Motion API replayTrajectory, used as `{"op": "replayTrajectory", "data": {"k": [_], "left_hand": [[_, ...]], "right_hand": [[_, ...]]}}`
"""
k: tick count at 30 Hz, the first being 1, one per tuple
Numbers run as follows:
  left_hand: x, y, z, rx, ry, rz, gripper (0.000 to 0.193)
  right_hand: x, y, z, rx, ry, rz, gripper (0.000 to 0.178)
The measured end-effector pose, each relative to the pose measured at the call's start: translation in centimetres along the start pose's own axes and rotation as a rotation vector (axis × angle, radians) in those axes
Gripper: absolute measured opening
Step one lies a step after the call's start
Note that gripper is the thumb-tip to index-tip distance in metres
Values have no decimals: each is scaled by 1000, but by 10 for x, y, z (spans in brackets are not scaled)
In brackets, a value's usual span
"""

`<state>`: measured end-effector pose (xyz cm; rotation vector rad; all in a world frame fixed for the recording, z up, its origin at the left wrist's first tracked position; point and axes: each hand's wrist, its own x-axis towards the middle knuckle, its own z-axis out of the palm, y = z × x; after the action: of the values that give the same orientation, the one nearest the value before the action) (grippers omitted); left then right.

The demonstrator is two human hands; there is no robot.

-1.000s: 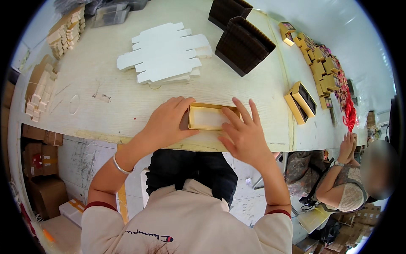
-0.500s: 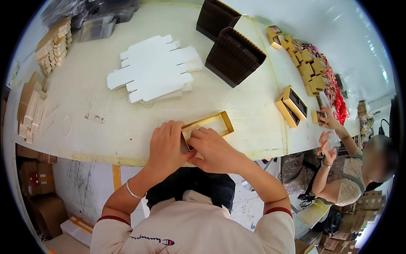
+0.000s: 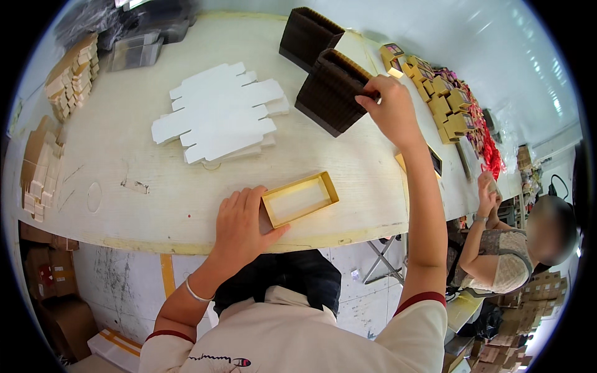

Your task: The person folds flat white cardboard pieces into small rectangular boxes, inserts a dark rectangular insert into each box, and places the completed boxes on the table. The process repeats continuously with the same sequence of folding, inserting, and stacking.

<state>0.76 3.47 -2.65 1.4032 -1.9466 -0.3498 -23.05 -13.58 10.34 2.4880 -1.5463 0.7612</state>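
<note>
A: Left hand [image 3: 241, 222]?
B: Clasped about the left end of the open gold box [image 3: 308, 212], which lies on the desk [image 3: 149, 211] near its front edge.
A: Right hand [image 3: 393, 110]?
B: Thumb and fingers nearly together at the right edge of the front dark-brown stack [image 3: 331, 96]. Cannot tell whether a piece is pinched.
A: Nearby?
B: Flat white carton blanks [image 3: 217, 118], left of that stack.

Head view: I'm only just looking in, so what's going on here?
A person sits at a pale table, the left hand against the left end of an open gold box. The right hand reaches out to the right edge of the nearer stack of dark brown pieces; whether it has pinched one is unclear. Flat white card blanks lie to the left of that stack. On the right, a co-worker has both hands raised.
</note>
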Motion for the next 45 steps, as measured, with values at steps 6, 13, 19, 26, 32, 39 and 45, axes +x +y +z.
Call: {"op": "replayTrajectory", "data": {"k": [6, 13, 19, 26, 32, 39, 45], "left_hand": [[-1, -3, 0, -41, -24, 1, 69], [8, 9, -49, -184, -297, -159, 96], [27, 29, -53, -53, -405, 180, 88], [38, 11, -36, -212, -470, 85, 67], [34, 12, -26, -228, -431, 110, 65], [32, 16, -24, -227, -354, 106, 80], [21, 8, -18, -246, -415, 29, 80]], "right_hand": [[-12, -6, -35, 96, 265, -37, 15], [-103, -18, -29, 1173, -838, 499, 36], [-110, -28, 19, 1380, -1030, 565, 31], [-140, -63, -2, 948, -352, -59, 60], [-165, -60, 1, 400, -243, -304, 69], [-154, -37, -11, 278, -106, -390, 69], [-153, -24, -14, 458, -232, -260, 47]]}}
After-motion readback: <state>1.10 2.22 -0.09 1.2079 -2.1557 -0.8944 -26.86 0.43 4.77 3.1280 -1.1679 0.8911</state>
